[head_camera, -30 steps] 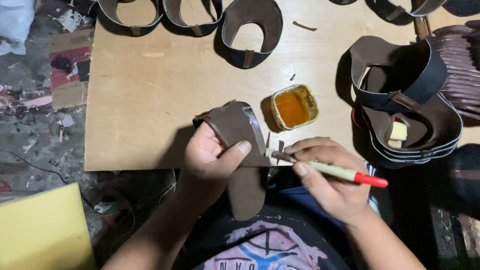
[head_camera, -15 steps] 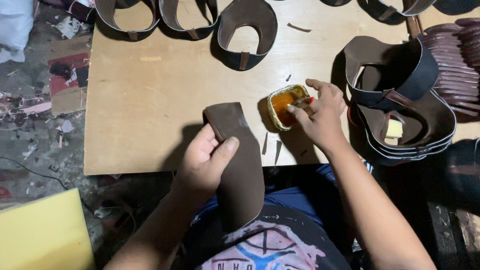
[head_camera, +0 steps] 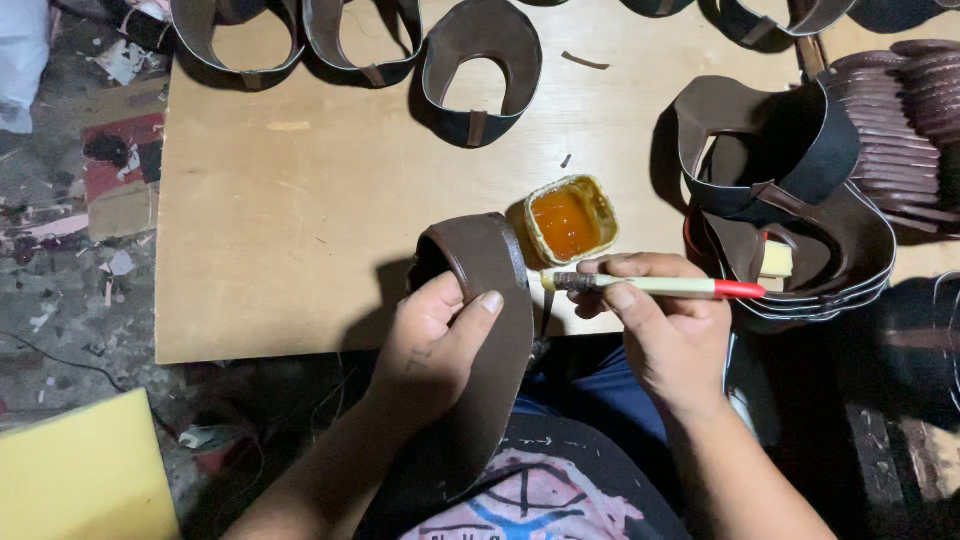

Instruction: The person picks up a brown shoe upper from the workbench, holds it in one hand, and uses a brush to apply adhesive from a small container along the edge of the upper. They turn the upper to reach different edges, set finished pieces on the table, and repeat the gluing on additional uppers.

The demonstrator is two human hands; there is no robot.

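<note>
From the head camera, the left hand (head_camera: 432,345) is clamped on a brown strap piece (head_camera: 487,330), thumb across its face, the curved end lying at the near edge of the board (head_camera: 300,220). The right hand (head_camera: 665,325) pinches a glue brush (head_camera: 650,285), bristles pointing to nine o'clock, just beside the strap's edge. The small glue pot (head_camera: 570,220) sits at twelve o'clock from the brush tip. Judging by this, steady strokes along the rim, with the strap held flat, would serve best.
</note>
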